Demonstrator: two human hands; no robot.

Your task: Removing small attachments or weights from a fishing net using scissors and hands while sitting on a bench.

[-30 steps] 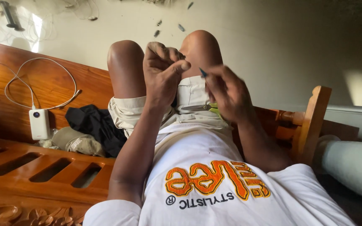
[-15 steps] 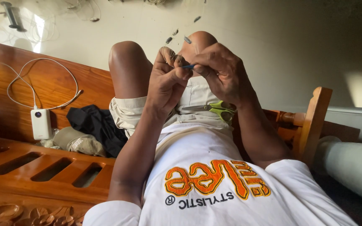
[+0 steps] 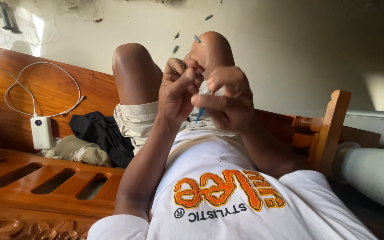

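- The hands have drawn together since a second ago and now touch in front of the raised knees, the work turning fine
- Left hand (image 3: 178, 91) has fingertips pinched together, on what cannot be told
- Right hand (image 3: 227, 98), at 3 o'clock of it, is clamped on a blue stick (image 3: 199, 114) pointing to 6 o'clock
- No containers in view; a white power pack (image 3: 41, 132) lies at 9 o'clock

A home bedroom is shown: a carved wooden bed frame (image 3: 45, 186) at 8 o'clock, a white power bank (image 3: 42, 132) with cable and crumpled clothes (image 3: 98, 133) at 9, a plastered wall (image 3: 290, 49) at 12.
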